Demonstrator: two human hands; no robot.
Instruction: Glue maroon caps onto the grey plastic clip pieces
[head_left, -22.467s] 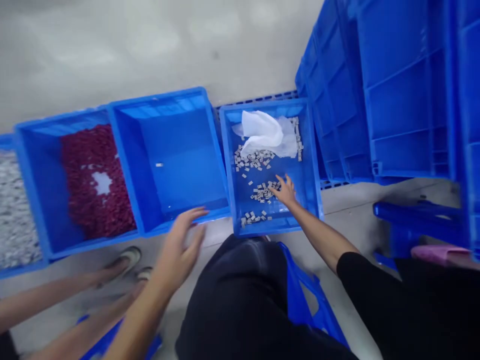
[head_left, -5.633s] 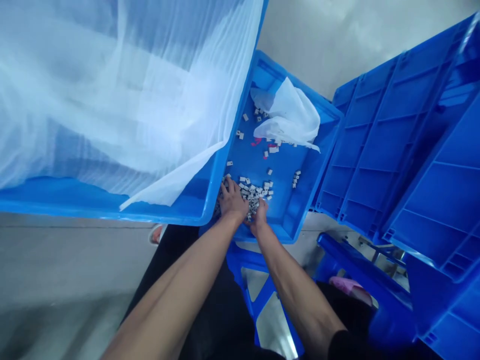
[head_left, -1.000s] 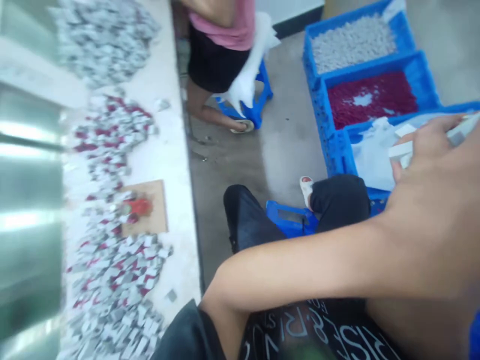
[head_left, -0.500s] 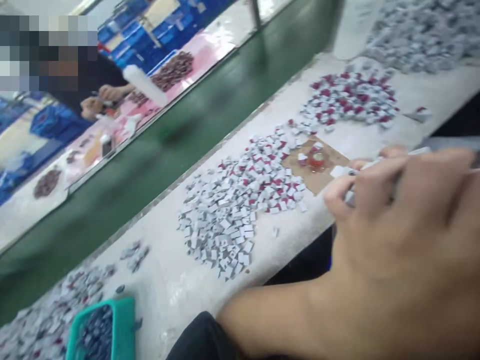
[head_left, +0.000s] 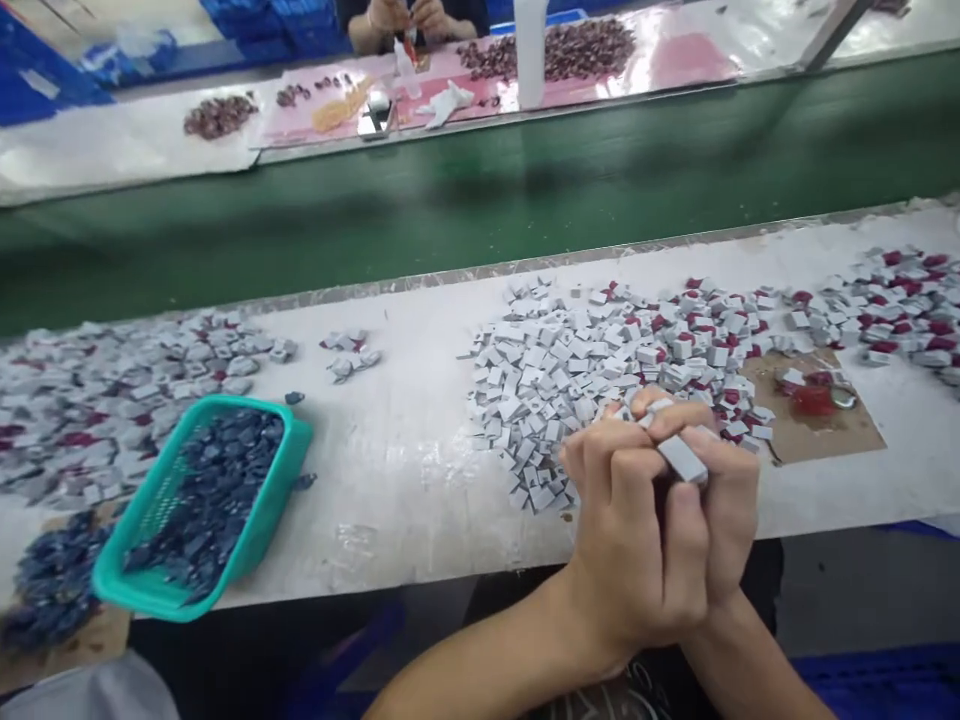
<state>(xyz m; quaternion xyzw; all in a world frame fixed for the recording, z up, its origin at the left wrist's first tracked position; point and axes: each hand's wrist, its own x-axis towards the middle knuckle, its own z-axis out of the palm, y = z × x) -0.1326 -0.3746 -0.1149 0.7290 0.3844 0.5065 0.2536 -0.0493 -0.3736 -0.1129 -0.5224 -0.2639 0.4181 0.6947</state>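
My left hand [head_left: 619,530] and my right hand [head_left: 727,490] are pressed together above the near edge of the table, fingers closed. A small grey rectangular block [head_left: 682,460] sticks out between them, near the right fingers. Bits of another grey piece [head_left: 658,407] show at the top of the fingers; the rest is hidden inside the hands. Just behind them spreads a heap of small grey blocks [head_left: 525,385], some with dark red parts toward its right. Right of the hands lies a brown cardboard piece [head_left: 840,440] bearing a shiny red blob [head_left: 814,400].
A teal basket [head_left: 296,450] of dark blue pieces stands left, beside a pile of dark blue pieces [head_left: 56,575]. Grey and red pieces [head_left: 150,380] lie behind it. Beyond a green strip [head_left: 375,235], another person's hands [head_left: 409,18] work at a pink-covered table [head_left: 690,60].
The view has swung left and levelled, bringing the teal basket fully into sight. The hands, large at the right before, now appear together lower and nearer the centre, still closed.
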